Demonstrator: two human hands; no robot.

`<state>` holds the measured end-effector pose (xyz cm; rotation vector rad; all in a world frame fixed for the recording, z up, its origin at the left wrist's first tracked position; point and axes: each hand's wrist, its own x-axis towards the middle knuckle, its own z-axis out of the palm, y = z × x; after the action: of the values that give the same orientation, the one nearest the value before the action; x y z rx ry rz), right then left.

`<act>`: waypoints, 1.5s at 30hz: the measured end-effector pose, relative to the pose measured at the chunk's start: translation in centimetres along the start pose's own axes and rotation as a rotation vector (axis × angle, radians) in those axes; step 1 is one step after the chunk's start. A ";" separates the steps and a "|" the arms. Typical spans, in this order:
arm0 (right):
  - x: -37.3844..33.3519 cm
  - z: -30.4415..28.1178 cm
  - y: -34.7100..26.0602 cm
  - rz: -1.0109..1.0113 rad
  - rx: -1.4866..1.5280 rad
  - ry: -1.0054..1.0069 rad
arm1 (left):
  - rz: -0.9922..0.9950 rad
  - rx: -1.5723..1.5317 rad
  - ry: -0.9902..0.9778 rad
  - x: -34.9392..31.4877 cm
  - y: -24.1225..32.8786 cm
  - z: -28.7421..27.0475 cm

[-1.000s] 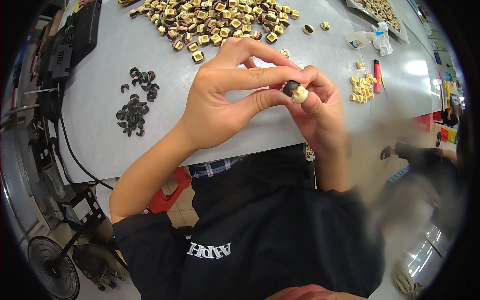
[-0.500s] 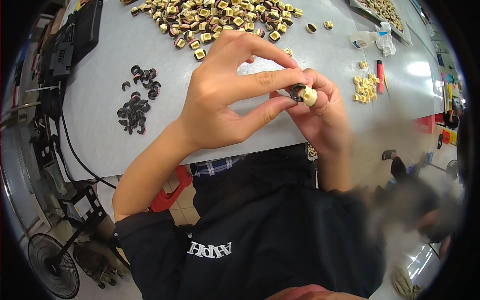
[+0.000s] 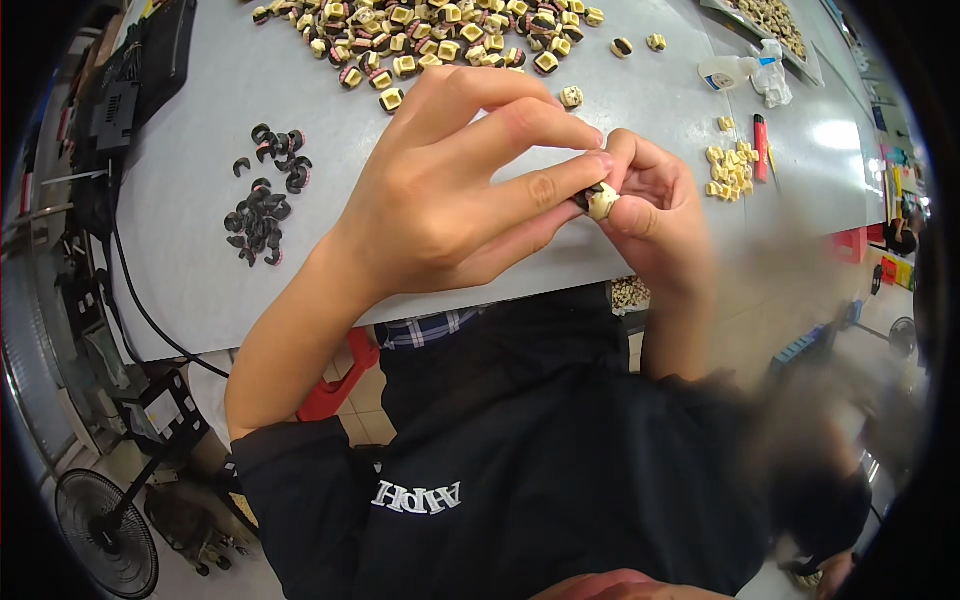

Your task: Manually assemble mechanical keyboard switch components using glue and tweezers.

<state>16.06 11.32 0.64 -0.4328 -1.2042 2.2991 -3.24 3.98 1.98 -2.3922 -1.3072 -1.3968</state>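
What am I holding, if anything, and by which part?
A small, rounded cream and black piece: your right hand pinches its cream part; your left hand is at its black part, contact partly hidden.

Your broad grey table (image 3: 190, 270) has a smooth, satin surface, glossy where light strikes its right side. The small cream-and-black rounded piece (image 3: 602, 201) you hold looks like moulded plastic. At your left, the curved black pieces (image 3: 257, 222) look like plastic with a faint sheen; at your right, the blocky cream pieces (image 3: 730, 172) look smooth and plastic. Your translucent white bottle (image 3: 722, 72) is smooth plastic; the crumpled white sheet (image 3: 772, 87) beside it could be paper or film. Your black short-sleeved shirt (image 3: 580, 470) is matt cloth.
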 end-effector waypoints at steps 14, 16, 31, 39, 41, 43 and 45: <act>0.2 0.2 0.5 -0.171 -0.070 0.092 | 0.016 0.034 0.045 -0.4 -0.3 0.8; 0.1 0.4 0.6 -0.174 -0.087 0.101 | 0.007 0.027 0.046 -0.4 -0.2 0.7; -0.3 2.6 0.3 -0.257 -0.210 0.197 | 0.114 -0.015 0.187 -1.0 -0.3 1.7; 1.0 1.9 -0.7 -0.151 -0.376 0.226 | -0.161 -0.079 0.092 -0.4 -0.5 1.8; 1.1 1.2 0.1 -0.267 -0.470 0.212 | -0.273 0.013 0.096 -0.6 -0.7 1.9; 1.1 1.2 0.1 -0.333 -0.511 0.216 | -0.320 0.056 0.089 -0.6 -0.9 1.9; 1.0 1.7 0.2 -0.422 -0.283 0.072 | -0.336 0.243 0.011 -0.6 -1.1 1.8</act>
<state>14.33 10.62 1.35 -0.3191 -1.4351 1.7525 -2.89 5.12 0.11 -2.0759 -1.8247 -1.2277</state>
